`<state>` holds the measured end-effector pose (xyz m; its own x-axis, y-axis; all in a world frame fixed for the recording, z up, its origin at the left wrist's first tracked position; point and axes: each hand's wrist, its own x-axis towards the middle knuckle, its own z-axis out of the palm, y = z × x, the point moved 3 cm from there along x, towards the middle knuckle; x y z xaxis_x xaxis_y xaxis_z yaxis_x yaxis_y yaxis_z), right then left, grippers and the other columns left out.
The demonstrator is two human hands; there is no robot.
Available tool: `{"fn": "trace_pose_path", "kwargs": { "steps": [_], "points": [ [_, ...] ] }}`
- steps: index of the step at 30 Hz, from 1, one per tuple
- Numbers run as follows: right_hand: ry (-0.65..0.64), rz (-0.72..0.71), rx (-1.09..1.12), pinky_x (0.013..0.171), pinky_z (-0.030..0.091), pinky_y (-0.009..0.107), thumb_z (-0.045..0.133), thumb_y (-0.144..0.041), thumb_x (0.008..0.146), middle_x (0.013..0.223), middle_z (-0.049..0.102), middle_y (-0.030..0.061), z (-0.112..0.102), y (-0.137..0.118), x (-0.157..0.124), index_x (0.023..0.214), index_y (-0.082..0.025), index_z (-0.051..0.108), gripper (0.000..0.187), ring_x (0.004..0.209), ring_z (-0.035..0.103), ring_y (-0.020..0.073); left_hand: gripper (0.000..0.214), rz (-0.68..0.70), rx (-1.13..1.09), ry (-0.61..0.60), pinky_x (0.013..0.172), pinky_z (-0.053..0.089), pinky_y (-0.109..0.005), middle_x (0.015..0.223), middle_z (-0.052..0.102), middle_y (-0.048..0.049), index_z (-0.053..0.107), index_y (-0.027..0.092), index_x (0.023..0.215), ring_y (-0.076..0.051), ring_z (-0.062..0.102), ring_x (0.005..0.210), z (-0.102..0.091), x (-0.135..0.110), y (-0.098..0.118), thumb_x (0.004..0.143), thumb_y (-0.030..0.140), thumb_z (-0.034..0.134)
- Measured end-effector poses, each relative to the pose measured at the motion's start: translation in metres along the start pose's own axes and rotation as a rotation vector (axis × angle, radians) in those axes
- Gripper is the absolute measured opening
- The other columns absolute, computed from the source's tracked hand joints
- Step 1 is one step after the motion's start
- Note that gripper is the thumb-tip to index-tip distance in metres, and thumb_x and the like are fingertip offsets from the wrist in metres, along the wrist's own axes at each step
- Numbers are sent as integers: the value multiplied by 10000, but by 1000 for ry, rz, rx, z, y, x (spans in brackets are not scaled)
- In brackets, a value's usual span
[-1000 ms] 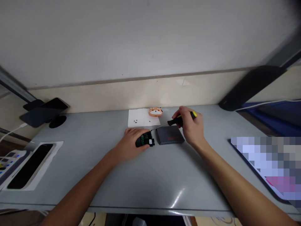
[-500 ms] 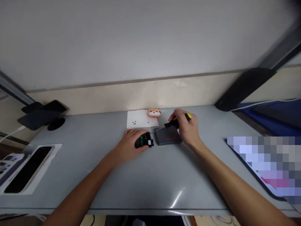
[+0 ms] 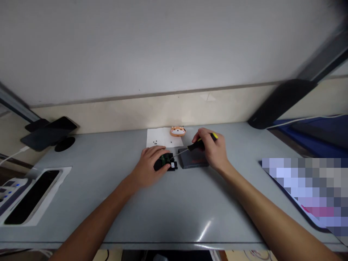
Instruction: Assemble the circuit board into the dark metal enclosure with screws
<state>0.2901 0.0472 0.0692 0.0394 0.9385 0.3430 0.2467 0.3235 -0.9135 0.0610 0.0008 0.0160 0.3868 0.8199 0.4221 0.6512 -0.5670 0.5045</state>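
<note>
Wrapped around a small black device (image 3: 173, 167) is my left hand (image 3: 148, 165), keeping it on the desk. Inside the device a green circuit board shows, with a white label on one part. My right hand (image 3: 214, 150) grips a black-and-yellow screwdriver (image 3: 194, 145), whose thin shaft slants down left to the board. Under the shaft and partly behind my right hand lies a flat grey box (image 3: 190, 159) with faint reddish lettering. Several tiny dark screws (image 3: 155, 142) lie on a white paper (image 3: 150, 134) beyond my left hand.
An orange animal-faced case (image 3: 177, 131) sits on the paper's right corner. At left are a phone on a stand (image 3: 51, 132), a dark phone (image 3: 32, 195) on paper and a power strip (image 3: 11, 190). A black column (image 3: 280, 103) and a pixelated tablet-like thing (image 3: 307, 195) stand right.
The screwdriver has moved a little left and down, its tip now further over the circuit board. My left hand has shifted slightly left with the device.
</note>
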Motion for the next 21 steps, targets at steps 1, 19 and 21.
{"fn": "trace_pose_path", "kwargs": {
  "steps": [1,19,21],
  "points": [
    [-7,7,6,465,332,236,518,-462,956,531,473,-27,1,0,-1,632,-190,642,440,489,454,107,347,7,13,34,1138,352,-459,1394,609,-46,605,292,1278,-241,533,1322,-1,0,1,941,264,685],
    [-34,4,37,472,357,238,509,-398,934,551,483,-21,6,-4,-5,631,-198,632,384,500,455,115,76,74,67,168,997,391,-408,1084,712,-17,714,254,953,-199,632,1072,-4,1,7,981,268,645],
    [-28,15,38,472,368,244,515,-412,932,550,489,-17,6,-4,-6,628,-198,639,392,497,457,120,92,61,62,139,1005,390,-407,1092,716,-16,719,261,979,-198,631,1078,-4,1,5,997,282,631]
  ]
}}
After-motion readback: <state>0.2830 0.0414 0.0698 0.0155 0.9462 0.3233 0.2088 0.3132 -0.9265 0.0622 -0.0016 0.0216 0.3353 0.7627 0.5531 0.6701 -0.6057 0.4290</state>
